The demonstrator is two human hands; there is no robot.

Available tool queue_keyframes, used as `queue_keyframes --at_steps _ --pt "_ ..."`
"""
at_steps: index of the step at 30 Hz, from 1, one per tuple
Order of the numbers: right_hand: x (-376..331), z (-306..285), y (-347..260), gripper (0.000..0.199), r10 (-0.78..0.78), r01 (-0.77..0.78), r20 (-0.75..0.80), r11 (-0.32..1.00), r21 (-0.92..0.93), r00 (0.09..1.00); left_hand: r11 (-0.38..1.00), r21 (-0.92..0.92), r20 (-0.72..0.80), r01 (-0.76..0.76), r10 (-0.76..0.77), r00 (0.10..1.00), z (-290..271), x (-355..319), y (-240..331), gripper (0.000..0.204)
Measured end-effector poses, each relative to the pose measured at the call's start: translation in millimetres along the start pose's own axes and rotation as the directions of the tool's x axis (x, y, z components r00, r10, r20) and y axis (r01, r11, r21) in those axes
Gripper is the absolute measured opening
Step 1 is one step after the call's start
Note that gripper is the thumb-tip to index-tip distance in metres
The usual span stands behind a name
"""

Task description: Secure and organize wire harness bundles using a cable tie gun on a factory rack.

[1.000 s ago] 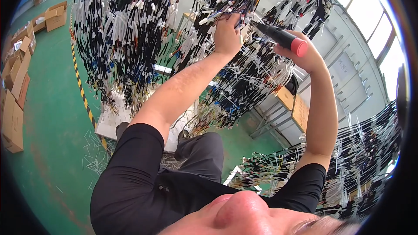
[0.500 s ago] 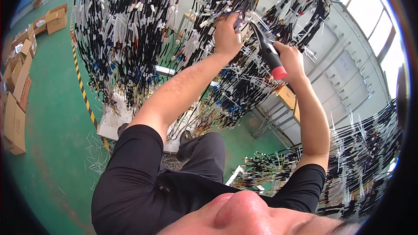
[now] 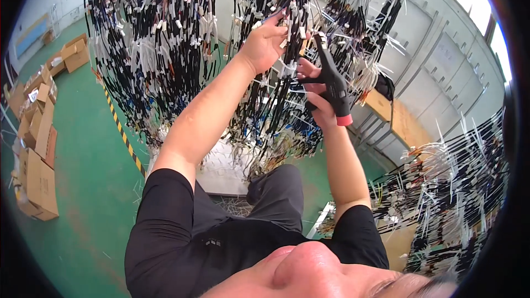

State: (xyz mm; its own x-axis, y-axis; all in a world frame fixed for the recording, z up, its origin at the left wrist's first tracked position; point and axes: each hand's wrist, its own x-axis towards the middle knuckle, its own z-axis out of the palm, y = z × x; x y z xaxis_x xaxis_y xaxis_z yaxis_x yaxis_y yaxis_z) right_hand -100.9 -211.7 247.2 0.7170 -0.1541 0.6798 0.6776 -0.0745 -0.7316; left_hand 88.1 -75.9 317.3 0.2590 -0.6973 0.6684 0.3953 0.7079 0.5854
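Note:
My right hand (image 3: 323,107) holds a black cable tie gun (image 3: 335,81) with a red rear end. Its fingers are loosely around the handle, and the nose points up to a hanging bundle of wire harnesses (image 3: 295,27) with white connectors. At the left side of that bundle is my left hand (image 3: 262,49). Its fingers are stretched out and apart against the wires; some fingertips are hidden among the strands. White cable ties stick out from the bundles. The nose tip of the gun lies close to the wires; whether it touches them I cannot tell.
Thick black-and-white harness bundles (image 3: 160,49) hang at left, more (image 3: 364,16) at right. Another mass of harnesses (image 3: 458,187) lies lower right. A wooden bench (image 3: 406,124) stands by the wall. Cardboard boxes (image 3: 38,182) line the far left, beyond striped floor tape (image 3: 118,127).
The cable tie gun in my right hand has moved down and left, and the fingers have loosened around it. My left hand has shifted left and down, its fingers spreading. The view has turned slightly.

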Motion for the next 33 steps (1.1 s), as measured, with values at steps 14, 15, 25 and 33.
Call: queue_keyframes --at_steps 14,15,25,33 --pt "14.8 11.7 52.7 0.057 -0.051 -0.074 0.199 0.818 0.571 0.979 0.982 0.168 -0.105 0.09 -0.073 0.992 9.4 -13.6 4.1 0.056" --pt "13.2 15.3 51.8 0.055 -0.011 -0.089 0.167 0.81 0.58 0.986 0.916 0.401 -0.134 -0.002 0.061 0.989 2.5 -20.4 8.7 0.054" --pt "2.0 47.7 31.3 0.057 -0.01 -0.132 0.232 0.798 0.588 0.973 0.268 0.95 -0.246 0.162 0.319 0.915 19.8 -198.9 -33.2 0.075" --pt "-14.7 87.1 23.7 0.062 0.104 -0.075 -0.027 0.852 0.518 0.994 0.529 0.769 -0.482 0.357 0.114 0.869 25.7 -236.8 -85.5 0.127"
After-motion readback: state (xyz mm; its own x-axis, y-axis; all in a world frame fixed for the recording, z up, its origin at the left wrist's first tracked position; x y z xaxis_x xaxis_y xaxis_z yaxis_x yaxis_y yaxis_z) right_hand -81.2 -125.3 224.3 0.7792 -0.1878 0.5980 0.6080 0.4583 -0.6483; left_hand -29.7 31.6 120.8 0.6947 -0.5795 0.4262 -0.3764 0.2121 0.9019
